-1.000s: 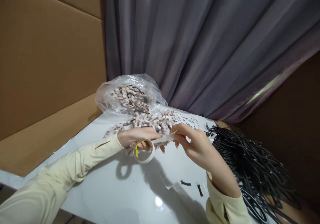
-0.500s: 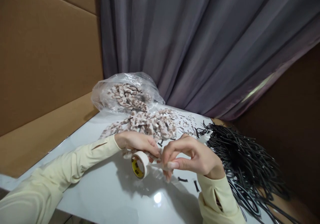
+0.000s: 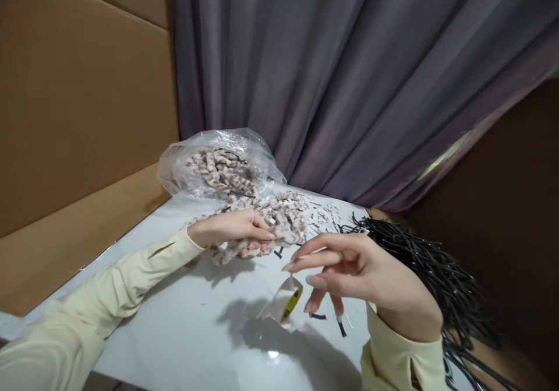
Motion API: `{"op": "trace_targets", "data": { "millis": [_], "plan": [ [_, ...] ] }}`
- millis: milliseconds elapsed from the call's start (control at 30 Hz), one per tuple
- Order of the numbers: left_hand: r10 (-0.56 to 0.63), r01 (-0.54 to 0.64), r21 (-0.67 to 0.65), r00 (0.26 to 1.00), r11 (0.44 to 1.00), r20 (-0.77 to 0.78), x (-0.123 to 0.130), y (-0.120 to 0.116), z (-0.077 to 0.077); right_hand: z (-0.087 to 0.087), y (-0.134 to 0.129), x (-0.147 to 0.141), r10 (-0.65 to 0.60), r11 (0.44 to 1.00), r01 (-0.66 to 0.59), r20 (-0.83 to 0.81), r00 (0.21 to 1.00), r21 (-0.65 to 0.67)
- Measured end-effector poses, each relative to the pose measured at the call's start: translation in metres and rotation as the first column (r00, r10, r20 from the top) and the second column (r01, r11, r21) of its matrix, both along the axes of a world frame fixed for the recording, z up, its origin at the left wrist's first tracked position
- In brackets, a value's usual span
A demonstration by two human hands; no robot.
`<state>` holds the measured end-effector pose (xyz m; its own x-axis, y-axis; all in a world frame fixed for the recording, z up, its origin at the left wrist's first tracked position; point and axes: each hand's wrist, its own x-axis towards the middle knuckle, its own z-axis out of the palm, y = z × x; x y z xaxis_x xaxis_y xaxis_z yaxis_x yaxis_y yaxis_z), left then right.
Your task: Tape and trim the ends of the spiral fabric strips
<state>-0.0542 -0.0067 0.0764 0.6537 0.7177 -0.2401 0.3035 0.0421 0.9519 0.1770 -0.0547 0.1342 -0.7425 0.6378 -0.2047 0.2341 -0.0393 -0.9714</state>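
Observation:
My left hand (image 3: 239, 231) pinches a fuzzy white-and-brown strip (image 3: 227, 252) near the middle of the white table (image 3: 174, 321). To its right, my right hand (image 3: 345, 268) has its fingers spread, palm toward the left. A roll of white tape with a yellow core (image 3: 290, 305) is just below and left of my right fingertips, tilted and blurred by motion; no finger is closed round it. Behind my left hand lies a pile of similar fuzzy strips (image 3: 286, 213).
A clear plastic bag (image 3: 174, 172) of fuzzy strips stands at the back. Black cords (image 3: 419, 263) heap on the right. Small dark scraps (image 3: 321, 216) litter the table's back part. Cardboard (image 3: 87, 99) walls the left; a grey curtain (image 3: 305, 76) hangs behind.
The tape roll has come away from beside my left hand to below my right fingertips. My left hand has moved up and left with the strip. My right hand has moved right and its fingers have opened.

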Motion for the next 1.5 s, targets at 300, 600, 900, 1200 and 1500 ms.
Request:
{"op": "trace_targets", "data": {
  "millis": [300,600,900,1200,1500],
  "plan": [
    [0.062,-0.048,-0.105,0.988,0.993,0.140,-0.006,0.002,0.011,0.002,-0.006,0.005,-0.239,0.945,0.272,-0.184,0.953,0.180],
    [0.156,-0.147,-0.070,0.979,0.987,0.135,-0.010,-0.002,0.021,-0.020,0.015,-0.017,-0.344,0.884,0.408,-0.275,0.898,0.228],
    [0.037,-0.037,-0.027,0.999,0.999,0.029,-0.005,-0.006,0.019,-0.054,0.046,-0.037,-0.263,0.927,0.310,-0.223,0.939,0.211],
    [-0.006,0.007,-0.010,0.999,1.000,0.045,-0.005,-0.006,0.014,-0.053,0.050,-0.033,-0.179,0.960,0.203,-0.133,0.975,0.192],
    [-0.015,0.014,0.020,0.999,1.000,0.048,-0.004,-0.005,0.011,-0.055,0.056,-0.030,-0.182,0.958,0.205,-0.129,0.975,0.198]
  ]
}}
